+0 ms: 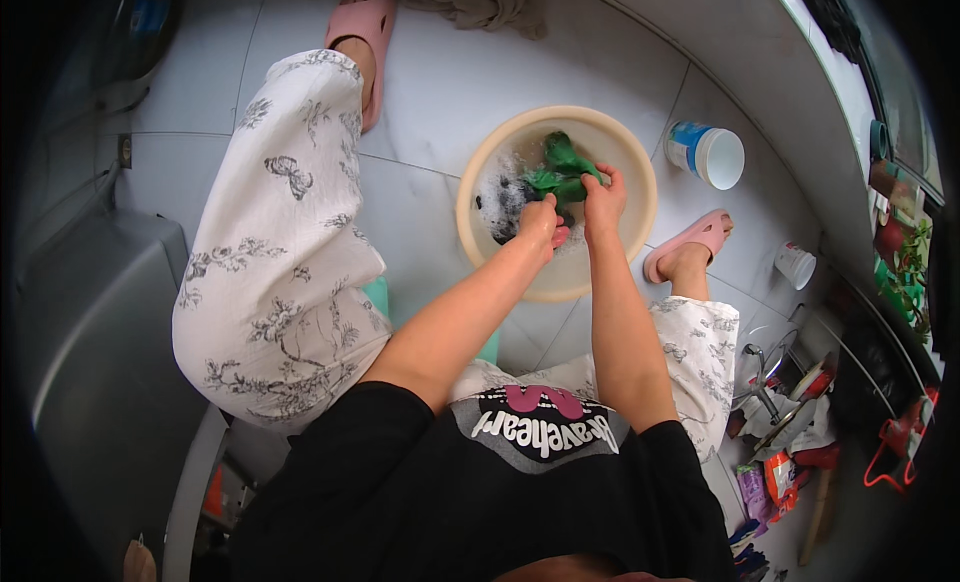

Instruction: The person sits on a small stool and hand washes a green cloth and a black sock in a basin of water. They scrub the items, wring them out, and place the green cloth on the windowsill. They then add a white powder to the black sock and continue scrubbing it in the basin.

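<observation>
A round cream plastic basin point(466, 207) stands on the tiled floor between my feet, holding sudsy water. My left hand point(541, 223) is over the middle of the basin, thumb and fingers pinching one end of a wet green cloth point(566, 162). The cloth's other side is gripped by my right hand point(604, 195), near the basin's right wall. Part of the green cloth trails in the water towards the far rim. Dark fabric point(510, 207) lies among white foam at the left, partly hidden by my left hand.
A white tub with a blue label point(705, 154) lies right of the basin; a smaller white tub point(795, 265) is farther right. Pink slippers point(720, 233) flank the basin. A crumpled grey-brown cloth point(480, 4) lies beyond. A grey appliance point(105, 342) stands left; a tap point(761, 379) and packets are right.
</observation>
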Demonstrator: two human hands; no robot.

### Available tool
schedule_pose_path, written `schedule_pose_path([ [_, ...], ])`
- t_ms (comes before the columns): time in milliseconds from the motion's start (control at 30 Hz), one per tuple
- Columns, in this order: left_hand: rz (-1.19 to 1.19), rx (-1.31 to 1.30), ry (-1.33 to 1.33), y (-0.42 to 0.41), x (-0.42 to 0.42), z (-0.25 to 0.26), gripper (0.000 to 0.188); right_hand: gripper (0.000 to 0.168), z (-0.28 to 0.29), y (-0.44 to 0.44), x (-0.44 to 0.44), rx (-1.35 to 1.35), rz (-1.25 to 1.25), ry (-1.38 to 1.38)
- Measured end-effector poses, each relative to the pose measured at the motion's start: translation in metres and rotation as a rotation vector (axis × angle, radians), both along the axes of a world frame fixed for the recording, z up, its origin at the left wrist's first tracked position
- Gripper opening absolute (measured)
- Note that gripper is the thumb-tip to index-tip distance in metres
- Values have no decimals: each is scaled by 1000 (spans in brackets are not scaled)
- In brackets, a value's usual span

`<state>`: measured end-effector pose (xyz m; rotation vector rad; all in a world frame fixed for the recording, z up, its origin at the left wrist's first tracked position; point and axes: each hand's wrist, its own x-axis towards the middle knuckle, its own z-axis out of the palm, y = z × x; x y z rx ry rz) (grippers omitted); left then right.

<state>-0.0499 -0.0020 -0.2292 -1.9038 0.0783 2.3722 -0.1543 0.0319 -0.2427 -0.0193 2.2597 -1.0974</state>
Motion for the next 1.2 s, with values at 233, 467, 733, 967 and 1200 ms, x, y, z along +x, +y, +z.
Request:
schedule_pose_path([
  [233,31,-59,-41,8,5,8,36,28,30,4,8,-114,271,155],
  [467,6,38,152,4,9,34,40,24,46,10,18,-13,-9,-392],
  [733,219,-140,336,4,15,38,18,22,133,40,65,-149,-183,-753],
  [967,-365,-489,346,4,25,67,30,36,141,60,66,-78,-193,-536],
  [1200,-810,-802,135,25,22,109,92,46,154,50,83,-416,-245,-935],
])
